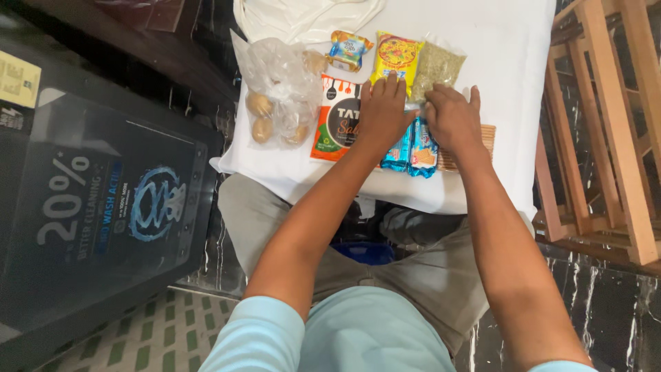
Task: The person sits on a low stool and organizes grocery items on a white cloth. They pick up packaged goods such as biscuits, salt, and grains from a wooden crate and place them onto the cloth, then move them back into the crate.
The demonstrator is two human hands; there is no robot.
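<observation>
- One view only, worn on the head, looking steeply down and forward over the person's lap.
- The white table [482,41] lies close ahead, filling the upper middle.
- A dark appliance [103,200] stands left of the table.

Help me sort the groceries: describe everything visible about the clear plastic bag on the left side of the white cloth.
The clear plastic bag is thin, crinkled and see-through, its top bunched loosely. Inside lie a few round, tan-brown potatoes, settled toward the lower part. It rests on the white cloth near its left edge, its right side against the red-and-black packet. Neither the left hand nor the right hand touches it.
</observation>
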